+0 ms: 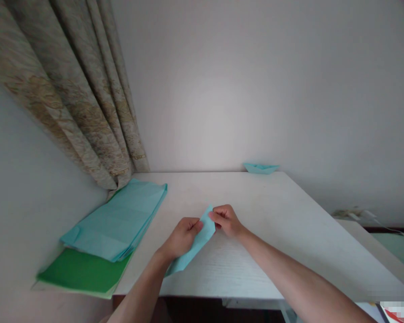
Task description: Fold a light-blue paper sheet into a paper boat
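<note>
A folded strip of light blue paper [197, 244] is held slantwise above the front middle of the white table. My left hand [184, 235] grips it partway along, with the thumb pressed on its face. At the upper right end, my right hand [227, 220] pinches the paper's edge between thumb and curled fingers. The lower end of the strip points toward me, past my left wrist. Fingers behind the paper are hidden.
A folded light blue paper boat [261, 168] stands at the table's back right, by the wall. On the left lie stacked light blue sheets [117, 220] over green sheets [84, 271]. A patterned curtain [87, 89] hangs above them. The white table [256, 264] has its front edge near me.
</note>
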`<state>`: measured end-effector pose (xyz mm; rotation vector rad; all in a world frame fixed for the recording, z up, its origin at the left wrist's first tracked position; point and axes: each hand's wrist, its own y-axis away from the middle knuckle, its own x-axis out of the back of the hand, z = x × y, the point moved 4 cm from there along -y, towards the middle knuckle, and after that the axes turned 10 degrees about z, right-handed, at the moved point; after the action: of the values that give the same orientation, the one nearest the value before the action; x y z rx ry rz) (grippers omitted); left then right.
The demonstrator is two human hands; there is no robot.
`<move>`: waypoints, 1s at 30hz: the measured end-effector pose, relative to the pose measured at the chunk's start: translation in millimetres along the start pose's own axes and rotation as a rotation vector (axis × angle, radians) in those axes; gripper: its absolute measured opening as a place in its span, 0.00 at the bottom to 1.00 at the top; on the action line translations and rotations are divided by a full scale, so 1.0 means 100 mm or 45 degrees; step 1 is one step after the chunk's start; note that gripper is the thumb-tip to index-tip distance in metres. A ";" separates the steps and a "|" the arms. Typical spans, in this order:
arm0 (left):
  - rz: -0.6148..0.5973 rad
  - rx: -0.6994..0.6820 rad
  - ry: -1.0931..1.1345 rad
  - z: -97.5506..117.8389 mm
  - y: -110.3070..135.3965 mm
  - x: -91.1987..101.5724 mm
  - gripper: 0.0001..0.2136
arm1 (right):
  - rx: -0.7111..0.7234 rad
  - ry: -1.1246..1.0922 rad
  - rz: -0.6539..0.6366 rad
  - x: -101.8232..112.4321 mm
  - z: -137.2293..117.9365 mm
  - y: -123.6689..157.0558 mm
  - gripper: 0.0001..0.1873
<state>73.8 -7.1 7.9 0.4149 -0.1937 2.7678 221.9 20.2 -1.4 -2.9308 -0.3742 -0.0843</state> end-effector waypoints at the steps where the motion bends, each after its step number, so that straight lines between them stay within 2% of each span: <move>1: -0.017 0.005 -0.005 -0.01 0.01 0.00 0.21 | 0.014 0.003 0.017 0.01 -0.01 0.00 0.25; 5: -0.049 -0.001 -0.050 -0.03 0.03 -0.02 0.20 | 0.025 0.016 0.127 0.03 0.01 -0.03 0.25; 9: -0.004 -0.001 -0.109 -0.03 0.02 -0.01 0.19 | 0.002 -0.021 0.183 0.02 0.02 -0.05 0.24; 13: 0.004 0.016 -0.073 -0.05 0.01 -0.04 0.18 | -0.028 -0.007 0.091 -0.05 0.01 -0.03 0.23; 16: -0.004 0.033 0.039 -0.08 -0.01 -0.09 0.18 | 0.025 0.091 0.042 -0.08 0.00 -0.02 0.24; 22: 0.107 0.274 0.184 -0.16 -0.05 -0.14 0.22 | 0.156 0.340 0.104 -0.08 0.04 -0.03 0.25; 26: 0.050 0.454 0.405 -0.18 -0.04 -0.20 0.20 | 0.243 0.483 0.240 -0.05 0.04 -0.04 0.25; 30: -0.015 0.499 0.396 -0.19 -0.03 -0.24 0.18 | 0.268 0.519 0.393 0.00 0.02 -0.05 0.23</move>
<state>91.3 -8.1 -17.0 0.0697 0.4285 2.8068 221.2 25.1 -2.2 -2.6352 0.1238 -0.5493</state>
